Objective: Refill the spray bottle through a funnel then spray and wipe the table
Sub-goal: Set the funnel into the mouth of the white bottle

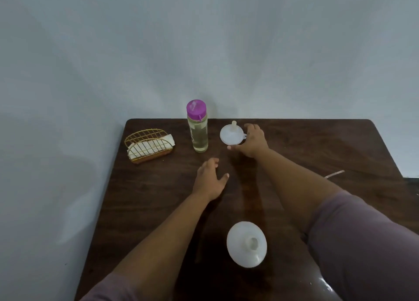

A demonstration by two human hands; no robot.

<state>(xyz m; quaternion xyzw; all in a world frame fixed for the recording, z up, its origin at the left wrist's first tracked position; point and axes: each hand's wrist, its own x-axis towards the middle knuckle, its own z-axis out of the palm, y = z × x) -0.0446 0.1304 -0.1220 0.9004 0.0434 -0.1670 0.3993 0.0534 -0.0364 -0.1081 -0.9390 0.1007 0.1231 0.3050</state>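
The white spray bottle (246, 244) stands near the table's front, seen from above, with its neck uncapped. A clear refill bottle (199, 133) with a purple cap holds pale liquid at the back. To its right a white funnel (231, 134) sits upside down, spout up. My right hand (250, 140) is spread against the funnel's right side, with the thumb below its rim and the fingers above; no firm grip shows. My left hand (210, 179) hovers open over the middle of the dark wooden table (145, 201), holding nothing.
A gold wire holder (148, 145) with white tissues stands at the back left. A thin pale tube (334, 174) pokes in at the table's right edge. A pale wall rises directly behind the table.
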